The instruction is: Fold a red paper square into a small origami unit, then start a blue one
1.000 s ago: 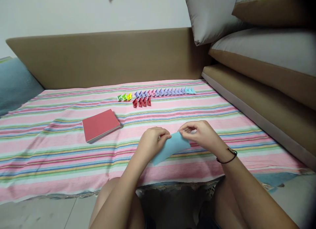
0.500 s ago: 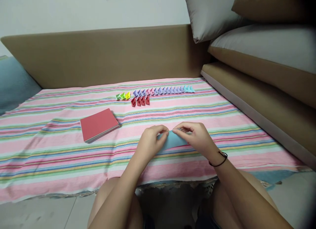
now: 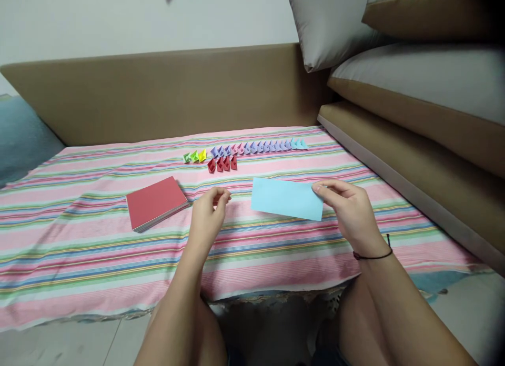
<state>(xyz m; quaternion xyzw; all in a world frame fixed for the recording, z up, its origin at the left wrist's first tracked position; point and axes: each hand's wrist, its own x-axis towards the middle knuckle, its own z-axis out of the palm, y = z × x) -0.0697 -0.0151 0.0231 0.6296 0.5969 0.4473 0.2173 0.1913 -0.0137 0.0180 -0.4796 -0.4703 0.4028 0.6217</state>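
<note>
A light blue paper rectangle [image 3: 286, 199] is spread out over the striped cloth, its long side running left to right. My right hand [image 3: 351, 205] pinches its upper right corner between thumb and fingers. To the left of the sheet and apart from it is my left hand [image 3: 208, 211], fingers curled in and thumb close to the forefinger, with nothing seen in them. Beyond my left hand stand several small folded red paper pieces [image 3: 222, 164]. A red-topped stack of paper [image 3: 156, 202] lies to the left of that hand.
Behind the red pieces runs a row of folded purple, pink and blue paper pieces [image 3: 260, 146], with green and yellow ones [image 3: 194, 156] at its left. Striped cloth [image 3: 98, 261] covers the seat. Cushions [image 3: 414, 113] are piled at right, before a brown backrest [image 3: 177, 98].
My left hand has let go of the blue paper and moved left. My right hand has moved right with the sheet, which now shows its full flat face.
</note>
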